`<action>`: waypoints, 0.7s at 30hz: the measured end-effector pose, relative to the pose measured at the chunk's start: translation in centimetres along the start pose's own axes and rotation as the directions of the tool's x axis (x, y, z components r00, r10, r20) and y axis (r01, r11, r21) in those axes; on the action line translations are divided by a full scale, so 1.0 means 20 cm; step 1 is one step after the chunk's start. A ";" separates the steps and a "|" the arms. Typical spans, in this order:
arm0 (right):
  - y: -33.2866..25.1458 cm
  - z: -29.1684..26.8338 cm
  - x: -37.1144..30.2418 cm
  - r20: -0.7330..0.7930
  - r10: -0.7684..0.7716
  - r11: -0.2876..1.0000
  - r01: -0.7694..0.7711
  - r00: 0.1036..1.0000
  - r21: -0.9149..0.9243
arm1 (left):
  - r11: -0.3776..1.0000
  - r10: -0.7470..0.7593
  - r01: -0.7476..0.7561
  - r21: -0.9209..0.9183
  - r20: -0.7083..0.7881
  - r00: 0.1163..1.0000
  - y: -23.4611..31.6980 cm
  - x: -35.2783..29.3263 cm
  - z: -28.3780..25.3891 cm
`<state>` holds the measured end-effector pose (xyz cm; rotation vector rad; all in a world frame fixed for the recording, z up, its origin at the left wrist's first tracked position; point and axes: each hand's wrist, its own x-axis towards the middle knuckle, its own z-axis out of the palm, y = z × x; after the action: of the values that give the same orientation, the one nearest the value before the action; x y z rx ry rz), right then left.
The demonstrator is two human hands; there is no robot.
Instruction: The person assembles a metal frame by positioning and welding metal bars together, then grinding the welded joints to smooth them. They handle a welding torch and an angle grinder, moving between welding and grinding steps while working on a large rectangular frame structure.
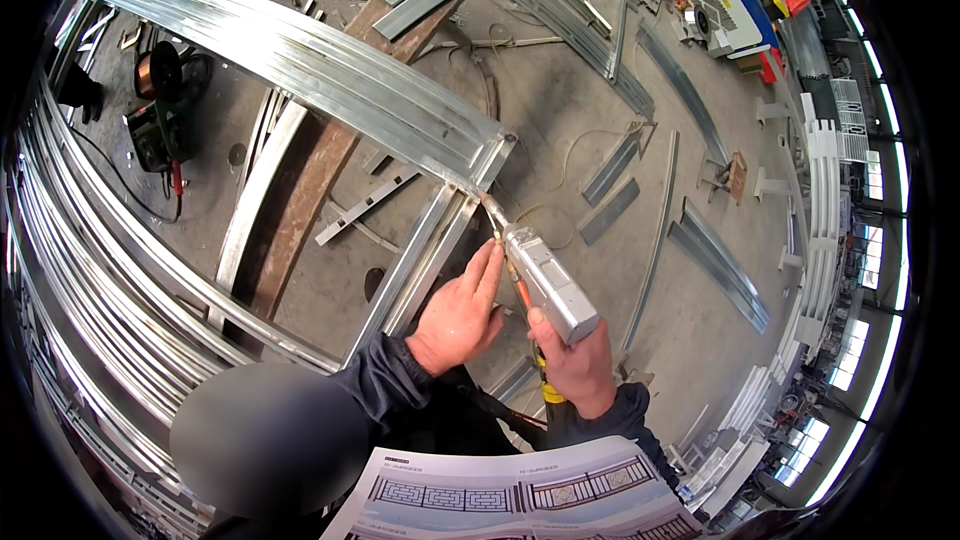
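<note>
Captioned brochure [520, 502], right hand [580, 368] holding grey torch [550, 282]

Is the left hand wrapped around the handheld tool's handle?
No, the right hand grips the handheld tool, while the left hand is open, with fingers extended beside its nozzle.

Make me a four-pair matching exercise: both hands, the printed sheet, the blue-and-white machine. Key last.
1. Right hand
2. Left hand
3. Printed sheet
4. Blue-and-white machine

A. Upper right of the view
B. Fingers stretched toward the nozzle
C. Bottom of the view, showing pictures of railings
D. Wrapped around the rear of the silver tool

Pairs: 1-D, 2-B, 3-C, 4-A
</note>
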<state>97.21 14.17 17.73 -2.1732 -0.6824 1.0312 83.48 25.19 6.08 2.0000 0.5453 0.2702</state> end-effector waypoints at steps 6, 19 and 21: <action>-0.01 -0.01 0.01 0.015 0.008 1.000 -0.008 1.000 0.006 | 0.916 -0.200 0.176 -0.361 -0.030 0.979 0.12 -0.05 0.08; -0.02 -0.01 0.03 0.029 0.021 0.999 -0.022 0.999 0.030 | 0.914 -0.190 0.154 -0.375 -0.059 0.980 0.13 -0.03 0.08; -0.03 -0.01 0.03 0.030 0.022 0.999 -0.023 0.999 0.027 | 0.920 -0.181 0.142 -0.365 -0.074 0.981 0.13 -0.04 0.10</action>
<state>97.57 14.81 18.00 -2.1503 -0.6548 1.0800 84.27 22.34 7.41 1.5837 0.6747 0.3495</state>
